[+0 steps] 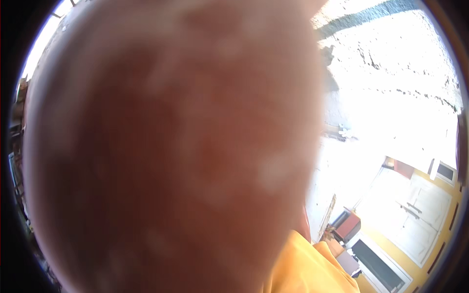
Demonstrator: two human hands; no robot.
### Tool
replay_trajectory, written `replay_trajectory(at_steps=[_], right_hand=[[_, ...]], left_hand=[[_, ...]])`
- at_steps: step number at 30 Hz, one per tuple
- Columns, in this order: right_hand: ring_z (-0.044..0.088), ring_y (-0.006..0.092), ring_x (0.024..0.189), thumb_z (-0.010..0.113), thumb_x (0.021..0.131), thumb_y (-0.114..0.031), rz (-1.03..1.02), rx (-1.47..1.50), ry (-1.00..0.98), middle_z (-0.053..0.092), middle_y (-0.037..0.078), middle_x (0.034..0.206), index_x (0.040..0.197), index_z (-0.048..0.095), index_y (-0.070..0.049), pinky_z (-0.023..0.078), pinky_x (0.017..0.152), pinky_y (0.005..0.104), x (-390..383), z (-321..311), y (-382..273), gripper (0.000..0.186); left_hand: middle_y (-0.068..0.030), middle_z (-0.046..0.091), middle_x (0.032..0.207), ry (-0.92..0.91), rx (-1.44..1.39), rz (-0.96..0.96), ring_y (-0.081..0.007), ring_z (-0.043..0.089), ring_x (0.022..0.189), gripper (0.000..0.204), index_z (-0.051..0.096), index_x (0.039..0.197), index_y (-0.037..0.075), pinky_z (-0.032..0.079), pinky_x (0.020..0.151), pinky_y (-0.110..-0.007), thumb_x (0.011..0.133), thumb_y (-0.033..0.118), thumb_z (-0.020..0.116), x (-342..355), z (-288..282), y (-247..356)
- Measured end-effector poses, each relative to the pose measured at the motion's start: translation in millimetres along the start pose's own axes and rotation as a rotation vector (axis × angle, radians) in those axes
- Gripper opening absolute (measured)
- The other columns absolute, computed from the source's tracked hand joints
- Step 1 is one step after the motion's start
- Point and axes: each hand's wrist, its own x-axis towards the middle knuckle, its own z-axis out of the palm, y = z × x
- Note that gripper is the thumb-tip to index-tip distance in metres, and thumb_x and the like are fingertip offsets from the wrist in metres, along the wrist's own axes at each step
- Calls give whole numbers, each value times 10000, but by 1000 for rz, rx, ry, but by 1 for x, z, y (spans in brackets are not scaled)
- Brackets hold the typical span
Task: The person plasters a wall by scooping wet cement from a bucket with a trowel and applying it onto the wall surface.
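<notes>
A hand (176,146) right up against the lens fills most of the head view as a brown, blurred shape. Whether it is my left or my right I cannot tell. Its fingers cannot be made out, nor can anything it may hold. Below it on the right, a fold of bright yellow cloth (312,268) shows, perhaps a sleeve or a shirt. No second hand can be picked out, and whatever lies behind the blurred one is hidden.
Sunlit pale ground (391,73) glares at the upper right. Lower right are a yellow wall with white double doors (420,219), a white-framed dark panel (378,261) and a red box-like thing (347,225). Dark clutter (17,171) lines the left rim.
</notes>
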Motion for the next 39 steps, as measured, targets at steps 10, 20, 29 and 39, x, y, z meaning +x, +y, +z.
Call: replay_trajectory(at_steps=[10, 20, 29, 39], right_hand=[[669, 305, 705, 705, 808, -228, 189, 144, -17, 703, 210, 804, 909, 668, 81, 515, 633, 440, -72, 43, 37, 327], [745, 369, 906, 765, 758, -383, 384, -210, -303, 720, 306, 920, 905, 724, 97, 556, 759, 462, -151, 56, 150, 504], [738, 397, 862, 723, 808, -253, 484, 142, -250, 731, 287, 915, 1109, 642, 124, 563, 854, 493, -72, 0, -1, 489], [712, 386, 984, 744, 795, -283, -69, -53, -162, 711, 307, 1008, 1094, 616, 159, 556, 833, 485, -9, 1, -36, 549]], left_hand=[[-59, 678, 920, -195, 33, -1022, -133, 630, 772, 353, 663, 1151, -13, 526, 665, -302, 968, 289, 667, -156, 45, -291], [-50, 695, 856, 515, -367, -1748, -152, 654, 671, 135, 649, 1018, 80, 417, 455, -268, 913, 161, 676, -568, 178, -204], [-141, 732, 1044, 350, 46, -1482, -204, 712, 852, 496, 584, 1321, -123, 539, 733, -330, 929, 171, 660, -503, 164, -198], [-168, 713, 1158, -162, 380, -552, -357, 672, 1102, 337, 650, 1254, 9, 513, 962, -432, 924, 75, 642, -159, 85, 46]])
